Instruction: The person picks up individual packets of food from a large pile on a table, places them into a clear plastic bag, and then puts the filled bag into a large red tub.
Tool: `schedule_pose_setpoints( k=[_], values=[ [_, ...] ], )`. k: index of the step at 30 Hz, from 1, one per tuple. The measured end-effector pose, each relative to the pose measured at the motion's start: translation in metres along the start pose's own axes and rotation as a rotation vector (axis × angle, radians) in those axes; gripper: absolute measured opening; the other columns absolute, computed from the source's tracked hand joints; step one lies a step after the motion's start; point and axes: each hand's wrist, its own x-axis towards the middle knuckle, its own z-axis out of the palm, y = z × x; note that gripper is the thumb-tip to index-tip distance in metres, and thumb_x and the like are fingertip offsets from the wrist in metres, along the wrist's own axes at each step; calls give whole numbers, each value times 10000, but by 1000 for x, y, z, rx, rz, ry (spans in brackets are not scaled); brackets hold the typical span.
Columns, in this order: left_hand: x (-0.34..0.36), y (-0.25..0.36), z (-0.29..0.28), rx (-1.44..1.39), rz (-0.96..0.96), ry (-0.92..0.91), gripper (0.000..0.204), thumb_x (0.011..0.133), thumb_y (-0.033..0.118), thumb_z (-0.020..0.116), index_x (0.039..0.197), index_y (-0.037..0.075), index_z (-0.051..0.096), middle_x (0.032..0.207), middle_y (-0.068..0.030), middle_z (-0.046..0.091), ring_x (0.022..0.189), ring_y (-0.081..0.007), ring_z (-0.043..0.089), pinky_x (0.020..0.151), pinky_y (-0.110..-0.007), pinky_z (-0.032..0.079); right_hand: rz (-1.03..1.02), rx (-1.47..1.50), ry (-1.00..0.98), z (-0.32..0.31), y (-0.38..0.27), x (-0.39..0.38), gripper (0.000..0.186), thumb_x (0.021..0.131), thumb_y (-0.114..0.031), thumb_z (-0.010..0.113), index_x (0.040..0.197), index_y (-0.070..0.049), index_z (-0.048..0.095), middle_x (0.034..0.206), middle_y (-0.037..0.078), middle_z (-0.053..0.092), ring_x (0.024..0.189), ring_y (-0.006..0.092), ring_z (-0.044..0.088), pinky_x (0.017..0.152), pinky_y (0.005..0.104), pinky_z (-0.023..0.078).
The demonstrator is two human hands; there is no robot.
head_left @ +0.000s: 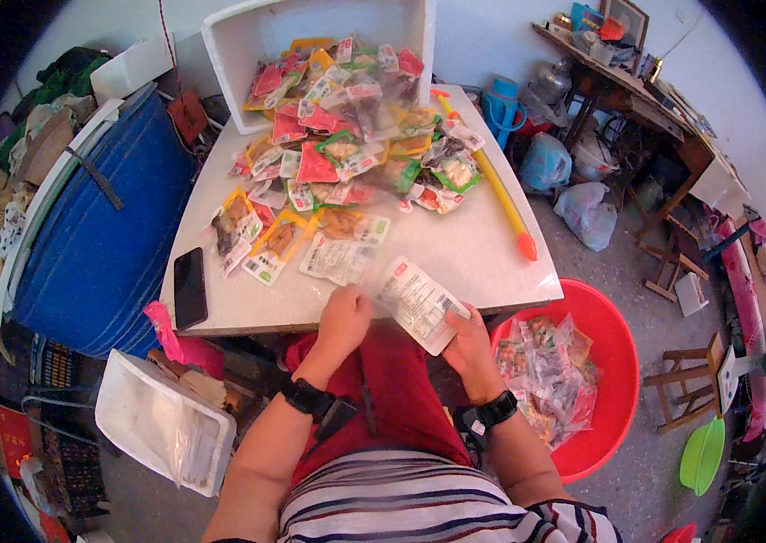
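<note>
My left hand (344, 321) is closed at the table's near edge, pinching clear plastic (374, 306) beside a white printed packet (414, 299). My right hand (466, 344) grips that packet's lower right corner. Just beyond them lie flat packets with yellow-edged windows and white labels (342, 244). A heap of red, green and yellow food packets (315, 163) covers the back of the white table (500, 281), spilling from a tipped foam box (224, 63). A black phone (190, 290) lies at the left edge.
A red tub (613, 380) holding bagged packets stands at my right. A foam box (157, 416) sits low left, beside a big blue barrel (93, 244). A long yellow object (500, 195) lies along the table's right side. Wooden stools (677, 398) and bags (586, 213) are on the floor.
</note>
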Motion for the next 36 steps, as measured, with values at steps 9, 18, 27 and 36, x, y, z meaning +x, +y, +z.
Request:
schedule_pose_setpoints(
  k=[9,18,27,36],
  values=[
    [7,2,-1,-199,-185,-94,118,712,108,456,697,-7,474,607,-132,497,548,-233,518,504,-321,402,-64,-20,4,8,-6,6,259,744,-7,482,978,6,371,935,138,499,843,249,525,740,405,446],
    [0,19,-4,118,20,-37,128,698,125,449,696,-3,455,721,-189,473,689,-349,465,598,-403,393,91,-22,-101,17,5,7,265,741,-14,478,989,-8,386,923,130,502,829,237,525,717,376,449],
    [-6,46,-14,304,4,-176,161,726,158,419,729,5,469,751,-190,476,679,-361,492,603,-440,408,185,-210,-159,58,33,31,338,745,-68,446,1071,-16,372,944,137,485,836,212,497,673,327,433],
    [-19,37,-9,326,45,-130,129,715,122,431,710,11,495,741,-180,508,631,-346,531,552,-424,437,56,-988,-88,41,5,27,260,726,-47,471,978,-21,412,762,64,500,575,132,515,462,235,408]
  ],
)
